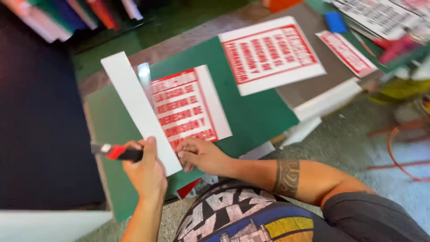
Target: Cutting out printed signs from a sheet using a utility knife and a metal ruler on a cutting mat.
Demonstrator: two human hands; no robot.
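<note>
Your left hand [144,172] grips a cutter [117,152], its fingers curled tight around the black-and-red handle and the thumb laid along the top; the blade end points out past your knuckles, away from the other hand. Just beyond the thumb tip lies a white strip [139,112], which runs diagonally up and away from your fingers across the green mat [255,114]. Your right hand [202,154] rests flat, fingers close together and extended, with the fingertips pressing on the near edge of a red-and-white sheet [188,107] just beside the lower end of the strip. A narrow metal ruler [145,80] lies along the strip's far side, between the strip and the printed part of the sheet, well up from both sets of fingertips. Whether the strip is cut free from the sheet or overlaps it cannot be told. Further from your right fingers, a second printed sign [271,54] lies half on the mat and half on a grey board [322,89]. A smaller printed slip [346,53] lies on that board, well apart from both hands. The mat extends under both hands toward your body.
</note>
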